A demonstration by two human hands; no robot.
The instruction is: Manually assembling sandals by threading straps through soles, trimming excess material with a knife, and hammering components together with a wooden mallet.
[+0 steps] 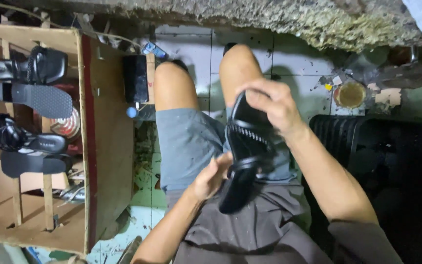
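Both hands grip a black sandal (244,161) over the person's lap: the right hand (272,105) clasps its strap end at 12 o'clock, the left hand (212,177) pinches its sole at 8 o'clock. More black sandals (28,93) lie in the cardboard box (108,146) at 9 o'clock.

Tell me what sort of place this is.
Probably a small shoemaking workshop: both hands hold a black sandal over the lap, finished black sandals lie in a cardboard box, and the tiled floor is grimy.

Black sandals (28,95) lie in a cardboard box (106,146) at left; a jar of amber liquid (350,94) sits on the tiled floor (294,63) beside a black crate (391,161).
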